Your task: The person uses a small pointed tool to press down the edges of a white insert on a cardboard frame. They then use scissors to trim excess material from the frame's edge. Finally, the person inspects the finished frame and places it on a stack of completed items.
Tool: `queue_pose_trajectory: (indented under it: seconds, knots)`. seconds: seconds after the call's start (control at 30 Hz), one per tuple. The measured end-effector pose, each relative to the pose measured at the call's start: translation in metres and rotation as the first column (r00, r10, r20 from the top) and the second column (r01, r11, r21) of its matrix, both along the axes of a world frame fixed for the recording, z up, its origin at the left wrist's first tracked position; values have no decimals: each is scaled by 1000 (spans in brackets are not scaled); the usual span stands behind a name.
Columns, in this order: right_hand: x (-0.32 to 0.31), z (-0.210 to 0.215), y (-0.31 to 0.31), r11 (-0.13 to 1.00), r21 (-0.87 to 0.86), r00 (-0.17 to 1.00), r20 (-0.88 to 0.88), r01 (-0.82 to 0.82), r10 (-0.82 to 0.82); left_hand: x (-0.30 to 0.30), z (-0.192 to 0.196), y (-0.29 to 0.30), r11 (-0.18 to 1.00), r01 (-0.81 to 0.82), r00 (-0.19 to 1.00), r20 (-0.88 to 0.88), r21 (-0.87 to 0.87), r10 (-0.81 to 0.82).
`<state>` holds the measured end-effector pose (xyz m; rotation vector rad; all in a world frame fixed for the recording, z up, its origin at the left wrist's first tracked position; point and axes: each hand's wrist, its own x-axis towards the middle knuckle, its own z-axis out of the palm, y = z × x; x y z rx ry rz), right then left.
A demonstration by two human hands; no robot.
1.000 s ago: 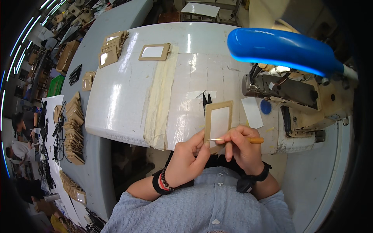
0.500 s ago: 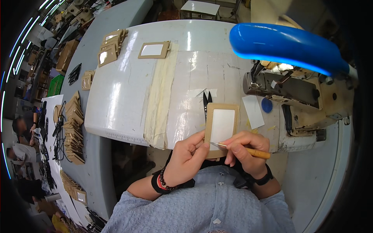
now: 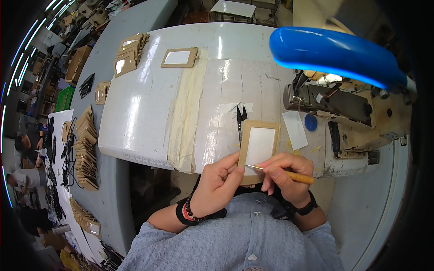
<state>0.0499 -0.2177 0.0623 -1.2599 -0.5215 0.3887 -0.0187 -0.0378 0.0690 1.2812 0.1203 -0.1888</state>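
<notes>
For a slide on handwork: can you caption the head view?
Left hand steadies a tan window frame while the right hand works its edge with an awl beside a sewing machine.

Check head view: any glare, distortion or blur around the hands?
Head view: strong glare streaks on the glossy white table; fisheye bends its edges, rim goes black; blue lamp arm looms soft up close; left hand, right hand and tan frame stay sharp.

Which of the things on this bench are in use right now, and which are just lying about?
In use:
- tan card holder, gripped at its lower edge by the left hand
- awl in the right hand, tip on the holder

Lying about:
- snips
- finished holder at the far edge
- stack of holders
- sewing machine
- blue lamp
</notes>
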Motion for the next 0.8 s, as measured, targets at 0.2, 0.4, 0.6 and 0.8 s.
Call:
queue_pose_trajectory:
  seconds: [0.2,0.4,0.6,0.8]
  knots:
    - [0,0,0,1000,2,1000,-1,5,-5,0,-1,-1,1000,-8,1000,7,16,8]
    - [-1,3,-2,987,-134,947,321,83,-36,0,0,0,1000,-14,1000,0,1,14]
    - [-3,7,5,977,-154,866,496,148,-53,0,-1,-3,989,-63,996,70,136,54]
    - [13,-1,0,997,-25,869,-492,-77,55,-4,-4,3,941,76,997,-24,330,-72]
